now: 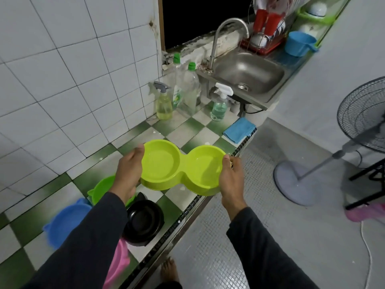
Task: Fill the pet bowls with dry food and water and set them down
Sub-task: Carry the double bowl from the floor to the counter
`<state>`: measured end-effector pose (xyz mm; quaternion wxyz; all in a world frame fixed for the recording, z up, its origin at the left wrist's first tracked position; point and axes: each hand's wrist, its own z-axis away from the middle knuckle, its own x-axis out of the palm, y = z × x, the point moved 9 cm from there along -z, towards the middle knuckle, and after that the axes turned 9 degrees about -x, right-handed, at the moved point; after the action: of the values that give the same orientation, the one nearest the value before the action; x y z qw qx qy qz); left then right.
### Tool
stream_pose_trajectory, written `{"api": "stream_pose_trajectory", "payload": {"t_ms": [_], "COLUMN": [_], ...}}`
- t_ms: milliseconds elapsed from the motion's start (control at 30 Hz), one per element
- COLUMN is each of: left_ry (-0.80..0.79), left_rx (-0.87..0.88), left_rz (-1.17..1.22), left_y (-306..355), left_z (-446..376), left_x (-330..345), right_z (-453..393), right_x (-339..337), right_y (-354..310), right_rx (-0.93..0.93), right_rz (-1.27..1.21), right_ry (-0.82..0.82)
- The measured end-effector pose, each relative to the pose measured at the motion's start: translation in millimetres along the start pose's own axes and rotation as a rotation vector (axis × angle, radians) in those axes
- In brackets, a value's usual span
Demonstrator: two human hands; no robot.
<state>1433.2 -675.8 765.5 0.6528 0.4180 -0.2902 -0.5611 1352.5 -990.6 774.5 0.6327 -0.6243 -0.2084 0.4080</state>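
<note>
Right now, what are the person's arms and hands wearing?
Both arms wear long, dark sleeves that end at the wrists. The left hand and right hand are bare, with no gloves. Something small and golden, maybe a ring, shows on a right finger, too small to tell.

Left sleeve [83, 236] hides pt of green bowl [102, 187], blue bowl [62, 217] & pink bowl [116, 265]; fan [362, 119] cut by rt edge.
</note>
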Motion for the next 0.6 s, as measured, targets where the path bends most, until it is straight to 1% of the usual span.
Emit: {"api": "stream_pose_trajectory", "payload": {"t_ms": [167,333,600], "left_ry": [-0.021,0.009,-0.012], "left_rx": [0.010,-0.026,-0.070], "left_rz": [-0.093,-0.191,-0.305], "left_y": [-0.8,-7.7,-19.8], "left_z": [-30.3,-65.2,-117.9], "left_x": [12.6,19.6,45.7], "right_z": [-16.7,-31.9,-59.5], "right_x": [15.1,32.6,48.6], "right_y": [21.8,44.6,70.0], "right_rx": [0.055,0.126,0.124], "right_rz": [-0.020,-0.021,0.015], "right_ry": [-0.004,-0.036,-0.130]}}
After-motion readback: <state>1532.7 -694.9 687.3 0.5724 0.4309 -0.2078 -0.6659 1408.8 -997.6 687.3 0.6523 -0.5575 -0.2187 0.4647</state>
